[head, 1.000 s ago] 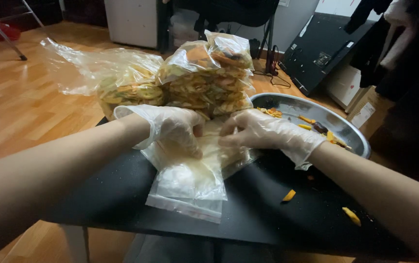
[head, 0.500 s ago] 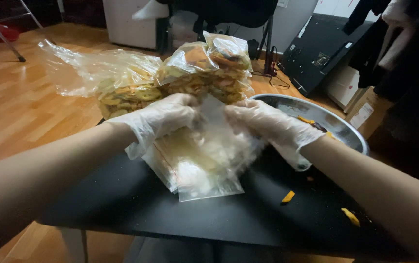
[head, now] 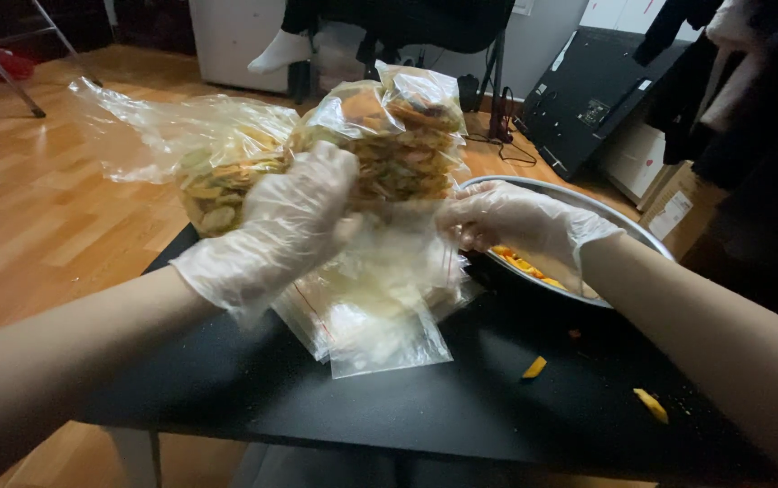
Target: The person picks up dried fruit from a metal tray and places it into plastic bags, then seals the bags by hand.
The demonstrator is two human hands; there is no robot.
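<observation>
- Head view: black table [head: 461, 407] is serving as landmark; two filled clear bags of dried fruit chips [head: 389, 145] are sitting at its far edge.
- Metal pan [head: 588, 203] is lying at the table's right side, orange pieces inside.
- Stack of empty zip bags [head: 380, 307] is being lifted above the table's middle.
- Left hand [head: 290, 217], gloved, is pinching the stack's top edge; right hand [head: 515, 221], gloved, is gripping the opposite edge.
- Judgement: one bag is being separated; next move calls for peeling one layer free.
</observation>
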